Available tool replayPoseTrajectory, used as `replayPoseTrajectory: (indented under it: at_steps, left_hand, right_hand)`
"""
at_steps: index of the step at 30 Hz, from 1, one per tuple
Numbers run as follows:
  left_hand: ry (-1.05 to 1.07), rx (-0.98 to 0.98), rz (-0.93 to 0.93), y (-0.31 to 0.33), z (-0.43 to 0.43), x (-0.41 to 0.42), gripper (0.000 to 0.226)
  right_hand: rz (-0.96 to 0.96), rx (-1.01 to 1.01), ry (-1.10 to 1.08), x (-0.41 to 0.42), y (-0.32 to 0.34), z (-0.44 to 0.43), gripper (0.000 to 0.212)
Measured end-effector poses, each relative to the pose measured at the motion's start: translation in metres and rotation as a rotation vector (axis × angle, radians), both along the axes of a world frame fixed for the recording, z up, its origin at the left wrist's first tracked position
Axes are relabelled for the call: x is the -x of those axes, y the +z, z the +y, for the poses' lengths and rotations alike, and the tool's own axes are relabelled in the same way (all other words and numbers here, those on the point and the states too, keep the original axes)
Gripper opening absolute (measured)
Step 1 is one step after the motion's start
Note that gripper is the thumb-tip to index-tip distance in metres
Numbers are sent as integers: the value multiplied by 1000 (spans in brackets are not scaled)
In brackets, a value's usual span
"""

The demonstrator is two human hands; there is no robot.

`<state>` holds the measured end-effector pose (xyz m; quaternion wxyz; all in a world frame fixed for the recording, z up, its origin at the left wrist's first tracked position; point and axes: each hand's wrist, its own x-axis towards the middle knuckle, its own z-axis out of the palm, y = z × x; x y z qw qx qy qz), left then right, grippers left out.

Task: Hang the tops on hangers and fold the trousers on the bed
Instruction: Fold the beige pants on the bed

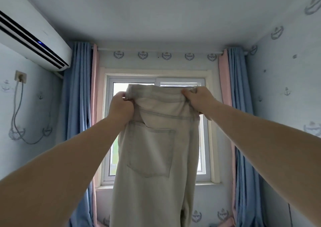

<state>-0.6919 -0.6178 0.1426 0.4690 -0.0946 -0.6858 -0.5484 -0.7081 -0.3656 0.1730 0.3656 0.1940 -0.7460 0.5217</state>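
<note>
One pair of pale beige denim trousers is showing, bearing one stitched back pocket. Two bare hands are appearing: left hand, right hand. Two blue-and-pink fabric curtains, one white-framed window, one white wall air conditioner and one beige wall socket are showing.

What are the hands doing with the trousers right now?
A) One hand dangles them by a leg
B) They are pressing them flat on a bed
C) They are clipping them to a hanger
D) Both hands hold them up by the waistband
D: the left hand and right hand each grip an end of the waistband, and the trousers hang down.
</note>
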Motion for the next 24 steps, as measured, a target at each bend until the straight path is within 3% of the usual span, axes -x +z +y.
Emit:
replayPoseTrajectory:
  at_steps: [7, 13, 16, 20, 24]
  left_hand:
    - [-40, -3, -48, -5, -18, -119, 23]
    - [-56, -16, -151, -9, -40, -197, 14]
    - [-57, -2, -199, -15, -53, -217, 14]
    - [-63, -6, -237, -32, -76, -226, 9]
    - [-87, -32, -320, -69, -107, -215, 13]
  right_hand:
    - [133, -11, -34, -100, -9, -9, 39]
    - [123, 9, -17, -159, -10, -29, 32]
    - [92, 15, 13, -173, -16, -43, 43]
    - [45, 8, 60, -178, -31, -65, 22]
    - [-44, 0, 98, -165, -68, -93, 21]
